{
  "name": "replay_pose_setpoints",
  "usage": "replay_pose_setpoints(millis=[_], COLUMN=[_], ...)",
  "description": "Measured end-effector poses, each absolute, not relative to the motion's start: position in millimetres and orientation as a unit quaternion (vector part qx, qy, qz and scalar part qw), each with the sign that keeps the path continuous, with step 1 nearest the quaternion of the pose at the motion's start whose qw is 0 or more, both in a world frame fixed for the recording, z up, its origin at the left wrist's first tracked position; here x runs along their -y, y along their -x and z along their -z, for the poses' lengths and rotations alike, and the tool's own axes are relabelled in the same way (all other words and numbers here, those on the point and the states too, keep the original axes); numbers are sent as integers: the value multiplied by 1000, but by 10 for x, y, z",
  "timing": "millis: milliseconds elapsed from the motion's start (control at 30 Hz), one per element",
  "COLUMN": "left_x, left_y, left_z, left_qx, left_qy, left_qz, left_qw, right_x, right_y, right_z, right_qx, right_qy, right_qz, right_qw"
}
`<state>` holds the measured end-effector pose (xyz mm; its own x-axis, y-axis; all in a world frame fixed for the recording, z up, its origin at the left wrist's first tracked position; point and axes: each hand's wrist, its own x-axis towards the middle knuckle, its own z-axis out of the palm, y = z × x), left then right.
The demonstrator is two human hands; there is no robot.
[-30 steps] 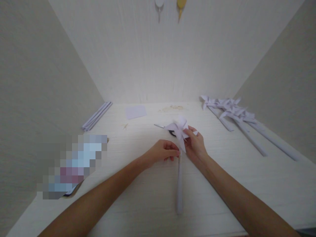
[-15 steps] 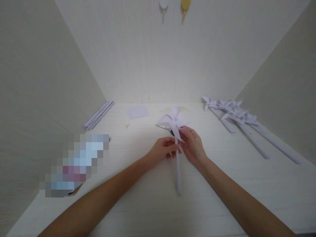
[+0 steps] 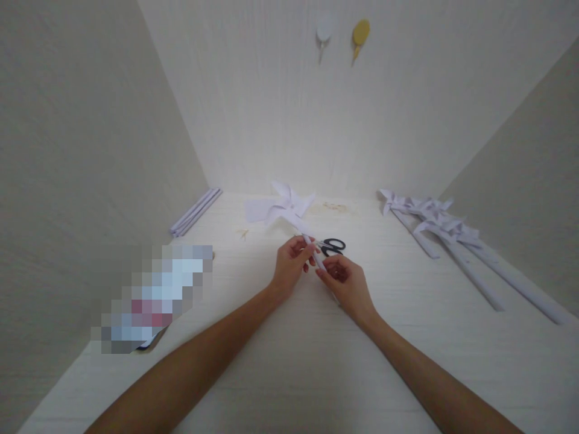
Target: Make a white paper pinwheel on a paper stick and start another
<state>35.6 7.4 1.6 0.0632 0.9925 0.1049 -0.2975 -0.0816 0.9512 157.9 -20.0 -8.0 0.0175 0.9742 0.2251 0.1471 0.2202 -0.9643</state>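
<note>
A white paper pinwheel (image 3: 289, 207) on a rolled paper stick is tilted to the upper left, its blades overlapping a flat sheet of paper (image 3: 257, 211) behind. My left hand (image 3: 292, 262) pinches the stick just under the blades. Lower down, my right hand (image 3: 348, 283) has its fingers closed round the same stick, whose bottom end is mostly hidden by that hand. Scissors (image 3: 333, 245) with black handles lie on the table just beyond my hands, their blades partly covered by my left hand and the stick.
Several finished paper pinwheels (image 3: 434, 214) lie at the right on the white table (image 3: 253, 386). Rolled paper sticks (image 3: 196, 212) rest at the left. A phone with a blurred screen (image 3: 158, 301) stands nearer. Small scraps (image 3: 244, 234) lie mid-table. Two hooks (image 3: 360, 33) hang on the back wall.
The pinwheel has swung from upright to leaning left. My right hand has moved from beside the blades down onto the stick. The scissors' handles have come into view.
</note>
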Motion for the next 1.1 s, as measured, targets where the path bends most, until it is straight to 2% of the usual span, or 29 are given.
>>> replay_pose_setpoints(millis=[100,367,667,800,1100], left_x=[-74,-78,-86,-81,-73], left_y=[-362,-352,-379,-384,-358], left_z=[-19,-3,26,23,33], left_qx=[-385,-426,-451,-456,-462], left_qy=[-480,-504,-516,-524,-531], left_qz=[-557,-538,-515,-506,-496], left_qw=[558,524,514,512,507], right_x=[196,123,178,164,13], right_y=[-1615,-1854,-2930,-3316,-3513], right_z=[51,-87,-313,-194,41], right_qx=[585,647,619,575,501], right_qy=[494,570,679,760,823], right_qz=[-370,-232,-32,51,89], right_qw=[525,450,393,299,252])
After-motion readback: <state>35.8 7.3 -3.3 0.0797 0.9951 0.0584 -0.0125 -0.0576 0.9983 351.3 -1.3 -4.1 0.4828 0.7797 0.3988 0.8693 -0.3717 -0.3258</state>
